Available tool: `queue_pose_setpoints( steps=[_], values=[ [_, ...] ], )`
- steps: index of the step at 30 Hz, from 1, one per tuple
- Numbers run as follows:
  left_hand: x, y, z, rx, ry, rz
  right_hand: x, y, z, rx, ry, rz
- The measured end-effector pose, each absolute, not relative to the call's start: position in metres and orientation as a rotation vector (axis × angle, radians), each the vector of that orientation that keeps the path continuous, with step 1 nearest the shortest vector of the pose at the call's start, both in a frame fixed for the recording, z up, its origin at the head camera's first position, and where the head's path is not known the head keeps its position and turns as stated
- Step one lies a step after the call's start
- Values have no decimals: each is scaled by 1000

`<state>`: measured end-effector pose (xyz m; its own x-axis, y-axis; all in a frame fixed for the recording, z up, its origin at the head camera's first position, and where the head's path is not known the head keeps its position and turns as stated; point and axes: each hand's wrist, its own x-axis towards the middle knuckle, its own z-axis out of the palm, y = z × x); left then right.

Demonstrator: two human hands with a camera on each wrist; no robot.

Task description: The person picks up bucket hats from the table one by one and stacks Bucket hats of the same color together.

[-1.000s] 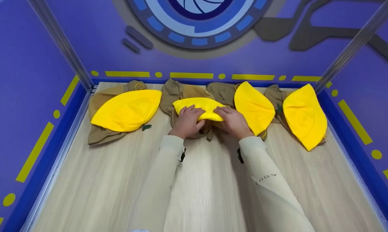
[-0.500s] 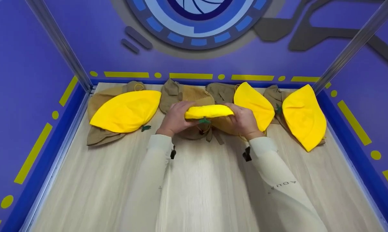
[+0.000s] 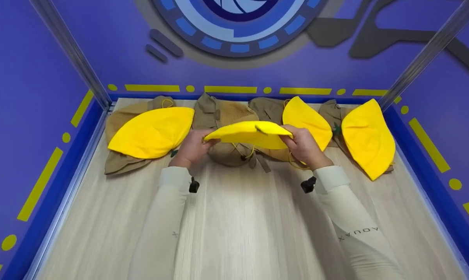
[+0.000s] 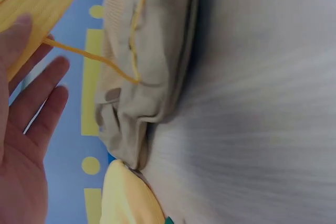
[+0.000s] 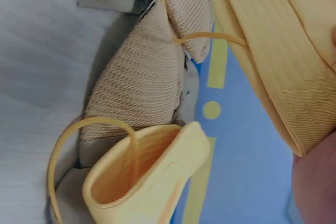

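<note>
A yellow hat (image 3: 238,129) with a thin chin cord is stretched between my hands, above the middle of the table. My left hand (image 3: 192,147) pinches its left end, thumb on top and fingers beneath, the other fingers fairly straight in the left wrist view. My right hand (image 3: 305,144) grips the right end. From the hat's edge the cord (image 4: 86,53) hangs down in a loop. Under it lie khaki hats (image 4: 163,45) with ribbed tan parts (image 5: 136,66). To the right, another yellow hat (image 3: 306,122) rests on khaki cloth, partly behind my right hand.
On the left a yellow hat (image 3: 152,132) lies on a khaki hat (image 3: 127,167). A further yellow hat (image 3: 368,138) lies at the far right. Purple panels (image 3: 234,74) with metal posts (image 3: 76,54) enclose the wooden table (image 3: 234,217) at the back and sides.
My hands have lifted the middle yellow hat off the khaki hats and moved apart, spreading it wider. Its green leaf, visible half a second ago, is now out of sight, and its cord hangs down.
</note>
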<state>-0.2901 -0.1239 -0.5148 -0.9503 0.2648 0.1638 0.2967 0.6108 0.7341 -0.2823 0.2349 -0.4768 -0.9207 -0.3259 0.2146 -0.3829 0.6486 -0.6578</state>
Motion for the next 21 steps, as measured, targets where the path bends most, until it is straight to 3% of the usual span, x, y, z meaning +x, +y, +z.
queue_pose_setpoints(
  steps=[11,21],
  values=[
    [-269,-141,-485,-473,-2581,-1549,-278,232,-446,622,-2794,1367],
    [-237,-153,-436,-449,-2387,-1721,-264,207,-419,677,-2546,1427]
  ],
)
